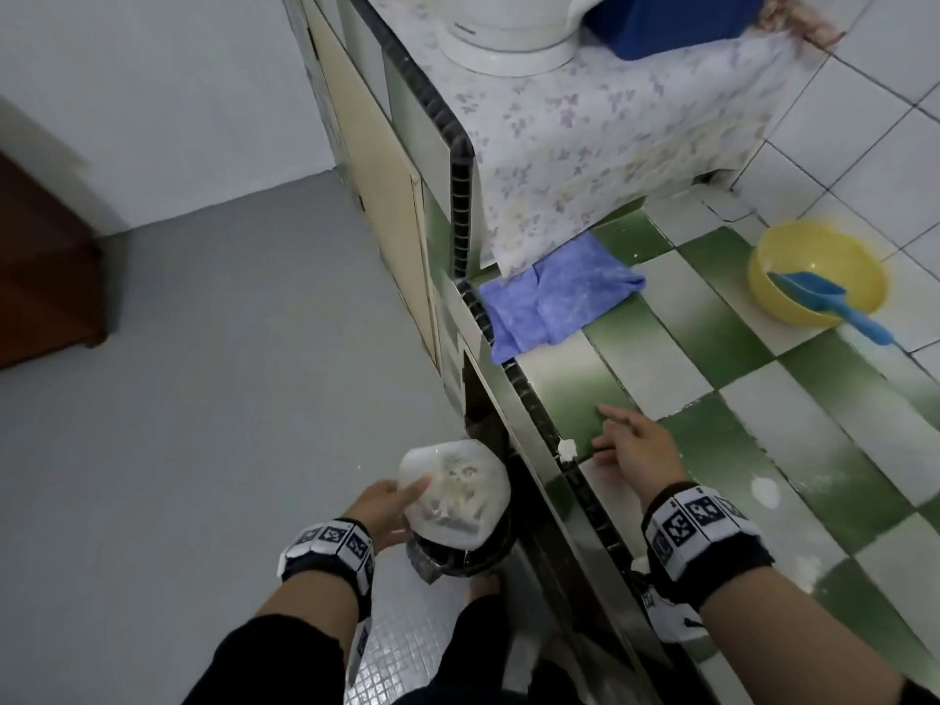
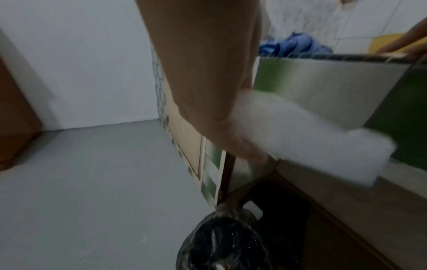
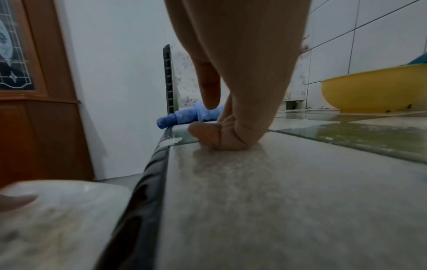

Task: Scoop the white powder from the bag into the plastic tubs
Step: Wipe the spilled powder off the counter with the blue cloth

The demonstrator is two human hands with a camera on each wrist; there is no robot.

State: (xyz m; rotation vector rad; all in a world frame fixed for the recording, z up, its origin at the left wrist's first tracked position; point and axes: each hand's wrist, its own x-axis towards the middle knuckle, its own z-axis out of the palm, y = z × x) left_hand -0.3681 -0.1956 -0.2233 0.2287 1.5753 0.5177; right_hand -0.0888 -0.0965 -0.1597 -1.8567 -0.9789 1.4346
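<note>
My left hand grips a white plastic tub by its rim, thumb on top. It holds the tub below the counter edge, over a black-lined bin. Clumped whitish powder residue lies inside the tub. The left wrist view shows the tub blurred against the counter's front. My right hand rests on the green-and-white tiled counter near its edge, fingers spread, holding nothing. A small lump of white powder sits on the edge strip beside it. A blue scoop lies in a yellow bowl at the back right.
A blue cloth lies on the counter by a raised shelf covered in floral sheet. Powder dust and a white patch streak the tiles. A white appliance and a blue container stand on the shelf. Grey floor lies left.
</note>
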